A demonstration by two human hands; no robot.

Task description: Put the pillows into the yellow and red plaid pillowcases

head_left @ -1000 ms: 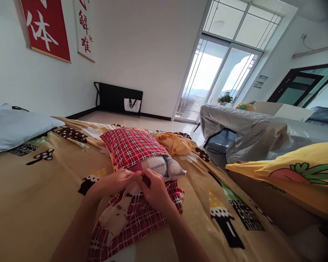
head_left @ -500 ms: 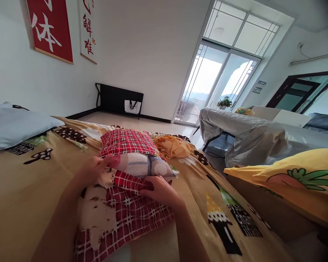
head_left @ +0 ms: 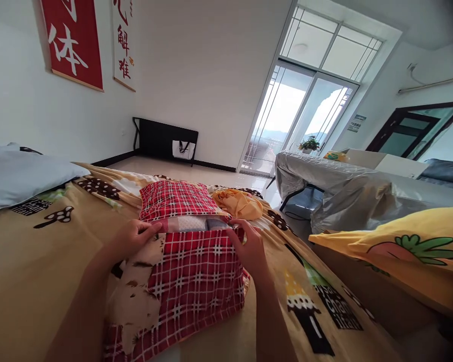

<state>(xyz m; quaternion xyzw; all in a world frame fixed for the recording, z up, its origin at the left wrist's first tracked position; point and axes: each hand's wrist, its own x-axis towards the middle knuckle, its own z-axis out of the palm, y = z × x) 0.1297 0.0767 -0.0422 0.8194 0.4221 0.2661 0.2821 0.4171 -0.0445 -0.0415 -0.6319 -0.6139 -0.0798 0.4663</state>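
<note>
A red plaid pillowcase with a beige animal print lies on the bed. It covers most of a patchwork-patterned pillow, which shows only through a narrow gap between the near panel and the far flap. At the gap's left end, my left hand pinches the edge of the near panel. My right hand grips the same edge near the right corner, its thumb on the plaid and its fingers by the gap.
A tan printed sheet covers the bed. Beyond the pillowcase lies crumpled yellow cloth. A pale pillow rests at the left. At the right are a yellow carrot-print pillow and a plastic-covered table.
The near plaid panel has been drawn up over the pillow, so less of the patchwork shows. My right hand has moved right and away from me to the corner. My left hand shifted slightly.
</note>
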